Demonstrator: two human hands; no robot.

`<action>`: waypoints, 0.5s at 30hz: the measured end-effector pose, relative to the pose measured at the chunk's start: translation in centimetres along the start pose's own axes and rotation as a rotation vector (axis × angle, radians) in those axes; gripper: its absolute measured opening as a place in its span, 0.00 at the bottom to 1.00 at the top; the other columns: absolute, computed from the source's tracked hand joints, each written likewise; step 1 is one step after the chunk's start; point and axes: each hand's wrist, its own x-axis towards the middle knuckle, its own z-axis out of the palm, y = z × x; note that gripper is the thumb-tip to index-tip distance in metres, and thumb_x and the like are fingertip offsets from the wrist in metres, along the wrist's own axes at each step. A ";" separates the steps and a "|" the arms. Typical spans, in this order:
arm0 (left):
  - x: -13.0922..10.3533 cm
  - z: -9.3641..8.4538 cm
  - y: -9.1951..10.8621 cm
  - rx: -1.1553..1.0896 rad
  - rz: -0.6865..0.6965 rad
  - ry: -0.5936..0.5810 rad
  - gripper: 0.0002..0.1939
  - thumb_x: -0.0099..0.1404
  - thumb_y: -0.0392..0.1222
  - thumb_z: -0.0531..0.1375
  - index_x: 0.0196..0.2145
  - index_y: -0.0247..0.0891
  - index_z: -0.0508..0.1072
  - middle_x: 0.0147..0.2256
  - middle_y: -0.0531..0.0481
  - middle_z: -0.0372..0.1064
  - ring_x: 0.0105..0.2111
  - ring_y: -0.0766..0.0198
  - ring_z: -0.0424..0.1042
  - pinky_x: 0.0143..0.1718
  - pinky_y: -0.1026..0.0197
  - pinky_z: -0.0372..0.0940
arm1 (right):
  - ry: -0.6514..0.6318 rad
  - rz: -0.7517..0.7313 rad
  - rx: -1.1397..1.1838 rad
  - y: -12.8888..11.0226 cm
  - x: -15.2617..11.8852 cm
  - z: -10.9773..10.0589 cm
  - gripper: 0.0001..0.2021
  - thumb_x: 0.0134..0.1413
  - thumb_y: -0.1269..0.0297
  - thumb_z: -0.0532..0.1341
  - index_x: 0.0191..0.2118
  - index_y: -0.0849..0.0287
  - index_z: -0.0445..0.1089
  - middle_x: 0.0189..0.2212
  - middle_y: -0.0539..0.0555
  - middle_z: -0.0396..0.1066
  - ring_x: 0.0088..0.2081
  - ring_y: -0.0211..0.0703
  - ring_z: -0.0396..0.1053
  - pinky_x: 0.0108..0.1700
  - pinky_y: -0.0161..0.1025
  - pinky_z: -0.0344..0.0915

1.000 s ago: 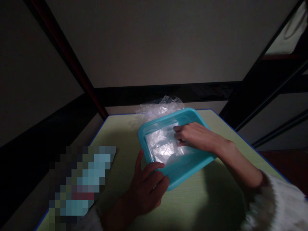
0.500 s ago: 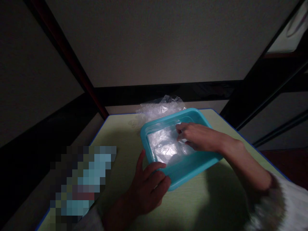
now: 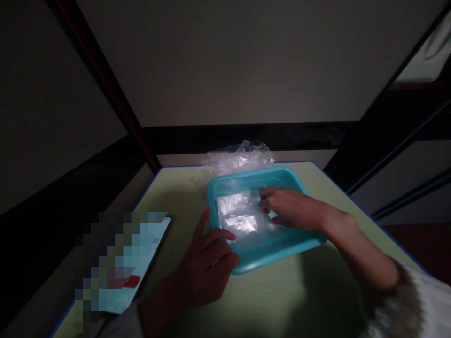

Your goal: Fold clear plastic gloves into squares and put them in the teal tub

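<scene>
A turquoise plastic tray point(image 3: 282, 258) with raised walls sits at a slant on the table. Inside it lie flat, shiny clear plastic bags point(image 3: 241, 225), seemingly folded. At the tray's near left corner, my left hand point(image 3: 211, 263) has its fingers curled over the rim, one finger stretched along the outer wall. My right hand point(image 3: 291, 206) reaches in over the right side, its bent fingertips on the plastic. The palm hides what lies beneath it. Behind the tray, a loose heap of crumpled clear plastic point(image 3: 239, 157) rests at the table's far edge.
The pale green table point(image 3: 169, 197) has a blue edge. A phone-like device with a lit screen point(image 3: 148, 253), partly pixelated, stands to the left. Wall panels point(image 3: 246, 65) rise right behind the table.
The tray's near corner has shifted slightly left with my left hand, and the tray lies a little straighter. My right hand has dropped slightly lower over the plastic bags.
</scene>
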 end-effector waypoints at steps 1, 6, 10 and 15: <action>0.2 -0.4 -0.1 -0.020 -0.009 -0.012 0.11 0.55 0.25 0.51 0.23 0.36 0.67 0.20 0.55 0.64 0.36 0.67 0.69 0.60 0.47 0.46 | -0.008 -0.006 0.004 -0.2 0.0 0.0 0.06 0.44 0.76 0.63 0.31 0.63 0.72 0.37 0.58 0.68 0.41 0.48 0.66 0.40 0.39 0.61; 0.8 -1.8 -0.1 -0.104 -0.026 -0.082 0.11 0.52 0.24 0.50 0.23 0.36 0.67 0.21 0.54 0.64 0.36 0.66 0.69 0.60 0.47 0.49 | -0.084 -0.056 0.062 -1.1 -0.8 -0.7 0.07 0.44 0.79 0.60 0.29 0.62 0.72 0.38 0.57 0.68 0.43 0.49 0.64 0.44 0.41 0.59; 1.0 -2.4 -0.1 -0.129 -0.044 -0.153 0.11 0.51 0.24 0.51 0.25 0.37 0.68 0.22 0.55 0.65 0.36 0.66 0.70 0.60 0.47 0.49 | -0.135 -0.129 0.188 -1.3 -1.5 -0.9 0.13 0.45 0.82 0.57 0.37 0.63 0.70 0.39 0.56 0.69 0.44 0.44 0.64 0.44 0.37 0.59; 0.9 -2.8 -0.1 -0.125 -0.064 -0.210 0.12 0.51 0.25 0.50 0.25 0.38 0.68 0.22 0.55 0.66 0.36 0.66 0.70 0.60 0.47 0.49 | -0.204 -0.151 0.271 -0.7 -1.7 -0.4 0.19 0.44 0.85 0.57 0.42 0.63 0.70 0.40 0.57 0.70 0.43 0.42 0.65 0.42 0.35 0.61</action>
